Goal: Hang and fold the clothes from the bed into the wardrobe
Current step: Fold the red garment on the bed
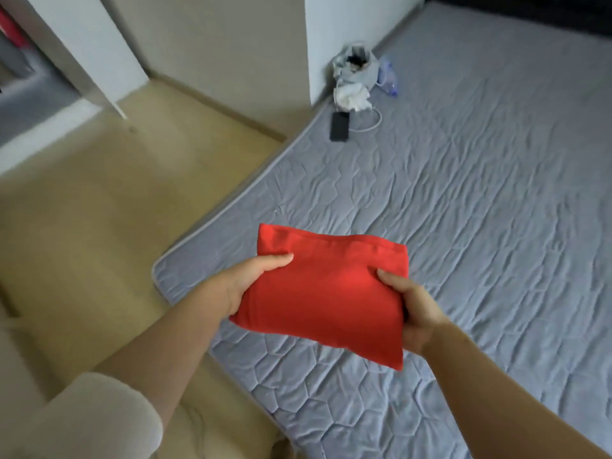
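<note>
Underneath, fingers hidden, hands (245, 288) (415, 309) gripping red garment (324, 293)

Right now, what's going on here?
A person holds a folded red garment in both hands: the left hand grips its left edge and the right hand its right edge, thumbs on top. It is lifted above the near corner of the grey quilted mattress. No other clothes lie on the visible mattress; a phone on a white cable sits at its far corner.
</note>
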The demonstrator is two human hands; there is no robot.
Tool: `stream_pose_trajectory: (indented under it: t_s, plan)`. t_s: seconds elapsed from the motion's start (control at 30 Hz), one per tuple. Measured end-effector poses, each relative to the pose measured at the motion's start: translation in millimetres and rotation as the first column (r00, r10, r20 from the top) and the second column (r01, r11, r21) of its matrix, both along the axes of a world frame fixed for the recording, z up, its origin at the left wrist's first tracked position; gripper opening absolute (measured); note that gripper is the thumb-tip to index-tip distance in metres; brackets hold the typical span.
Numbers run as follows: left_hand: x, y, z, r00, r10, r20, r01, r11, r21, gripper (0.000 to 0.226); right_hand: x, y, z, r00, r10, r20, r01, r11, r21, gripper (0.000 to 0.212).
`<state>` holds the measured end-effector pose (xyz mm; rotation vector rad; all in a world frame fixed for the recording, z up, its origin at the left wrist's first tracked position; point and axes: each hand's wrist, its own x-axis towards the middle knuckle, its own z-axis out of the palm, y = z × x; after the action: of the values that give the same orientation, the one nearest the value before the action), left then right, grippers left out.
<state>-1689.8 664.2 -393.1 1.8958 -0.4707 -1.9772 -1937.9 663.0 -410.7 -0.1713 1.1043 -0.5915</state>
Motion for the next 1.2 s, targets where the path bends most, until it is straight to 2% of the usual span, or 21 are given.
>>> stream_pose_trajectory:
  t_s: [0.13,0.23,0.37,0.53,0.6,0.73,0.87,0.93,1.0,1.07,1.2]
  plan:
    - [35,5,86,0.989,0.147,0.012,-0.143,0.980,-0.140,0.035,34,-23,86,0.990,0.140,0.018,-0.134,0.975,-0.179,0.037]
    - [66,17,141,0.962,0.273,-0.028,-0.271,0.928,-0.257,0.028,70,-34,141,0.968,0.249,0.027,-0.230,0.927,-0.297,0.040]
    - [121,45,197,0.895,0.422,-0.149,-0.443,0.794,-0.415,0.035,138,-40,200,0.939,0.340,0.058,-0.282,0.853,-0.439,0.036]
    - [195,88,239,0.807,0.521,-0.278,-0.585,0.638,-0.501,0.033,240,-45,249,0.870,0.479,0.115,-0.346,0.760,-0.550,0.027]
    - [232,99,248,0.777,0.548,-0.310,-0.619,0.577,-0.533,0.032,287,-44,263,0.850,0.508,0.142,-0.358,0.753,-0.552,0.029]
    - [315,110,263,0.709,0.639,-0.300,-0.673,0.485,-0.558,0.019,386,-42,272,0.796,0.509,0.328,-0.309,0.807,-0.503,0.025]
    - [403,111,275,0.578,0.714,-0.395,-0.766,0.308,-0.563,0.009,489,-42,275,0.780,0.362,0.511,-0.184,0.912,-0.366,0.044]
    - [446,109,284,0.514,0.724,-0.459,-0.806,0.226,-0.546,0.009,544,-36,282,0.774,0.365,0.517,-0.191,0.913,-0.359,0.061]
    - [486,107,291,0.470,0.731,-0.495,-0.825,0.165,-0.540,0.016,595,-27,293,0.768,0.408,0.494,-0.220,0.893,-0.394,0.068]
    - [521,106,296,0.449,0.744,-0.494,-0.828,0.138,-0.544,0.026,639,-20,306,0.773,0.416,0.479,-0.227,0.887,-0.402,0.063]
    - [573,104,307,0.448,0.779,-0.439,-0.814,0.152,-0.560,0.035,703,-21,325,0.806,0.407,0.431,-0.238,0.888,-0.393,0.049]
